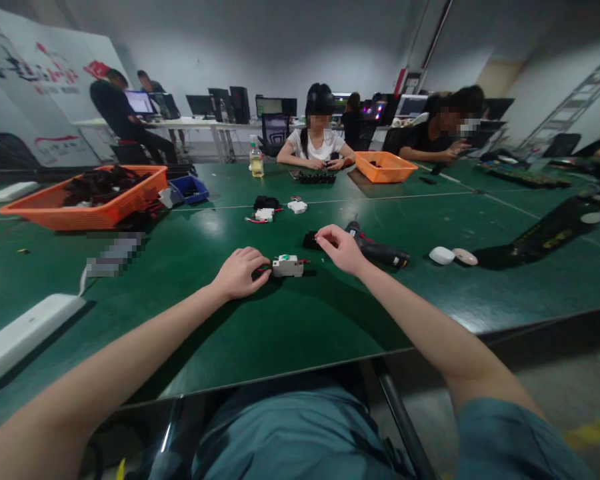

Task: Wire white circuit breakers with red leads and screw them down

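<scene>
A white miniature circuit breaker (288,267) with a green mark on top stands on the green table, a short red lead reaching out on its right. My left hand (243,273) is closed at its left end, thumb and fingers around that end and a dark and red lead. Just right of a small black box (310,240), my right hand (341,248) makes a pinch; whatever its fingertips hold is too small to make out. Behind that hand lies a black cordless screwdriver (383,253). More white breakers with leads (264,215) lie farther back.
An orange basket (85,213) of black parts and a blue bin (193,193) stand left, near a white power strip (30,333). A bottle (256,160) and another orange basket (384,175) stand at the back. A co-worker (317,143) sits opposite. White oval objects (442,255) lie right.
</scene>
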Motion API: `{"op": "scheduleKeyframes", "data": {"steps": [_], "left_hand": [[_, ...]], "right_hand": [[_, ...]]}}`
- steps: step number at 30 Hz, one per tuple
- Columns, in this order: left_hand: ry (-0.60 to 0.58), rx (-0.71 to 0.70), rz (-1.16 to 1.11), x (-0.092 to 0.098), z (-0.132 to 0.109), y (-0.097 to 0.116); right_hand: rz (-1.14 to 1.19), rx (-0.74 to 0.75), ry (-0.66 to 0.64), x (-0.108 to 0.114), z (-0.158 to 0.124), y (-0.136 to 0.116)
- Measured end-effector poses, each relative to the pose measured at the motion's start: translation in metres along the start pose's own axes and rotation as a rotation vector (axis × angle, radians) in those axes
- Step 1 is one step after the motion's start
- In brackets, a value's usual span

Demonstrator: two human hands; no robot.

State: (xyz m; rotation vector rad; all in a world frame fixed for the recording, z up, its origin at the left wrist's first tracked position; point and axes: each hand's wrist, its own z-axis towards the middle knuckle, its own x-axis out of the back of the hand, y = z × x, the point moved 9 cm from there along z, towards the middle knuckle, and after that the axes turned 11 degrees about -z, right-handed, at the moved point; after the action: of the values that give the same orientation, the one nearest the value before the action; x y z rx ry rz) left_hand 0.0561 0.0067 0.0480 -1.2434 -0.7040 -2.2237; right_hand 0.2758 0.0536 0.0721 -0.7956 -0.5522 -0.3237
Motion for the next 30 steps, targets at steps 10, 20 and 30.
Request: {"op": "scheduleKeyframes", "data": {"steps": [10,20,30], "left_hand": [[0.018,-0.033,-0.031,-0.007,0.002,-0.002],[0.042,-0.001,-0.219,-0.008,0.003,-0.011],[0.023,0.066,-0.293,-0.012,0.002,-0.018]], "right_hand": [[-0.426,0.188,-0.238,-0.031,-0.01,0.015],[-0.453,0.156,-0.302,-0.044,-0.015,0.019],[-0.406,0.141,-0.272,-0.042,-0.016,0.018]]}}
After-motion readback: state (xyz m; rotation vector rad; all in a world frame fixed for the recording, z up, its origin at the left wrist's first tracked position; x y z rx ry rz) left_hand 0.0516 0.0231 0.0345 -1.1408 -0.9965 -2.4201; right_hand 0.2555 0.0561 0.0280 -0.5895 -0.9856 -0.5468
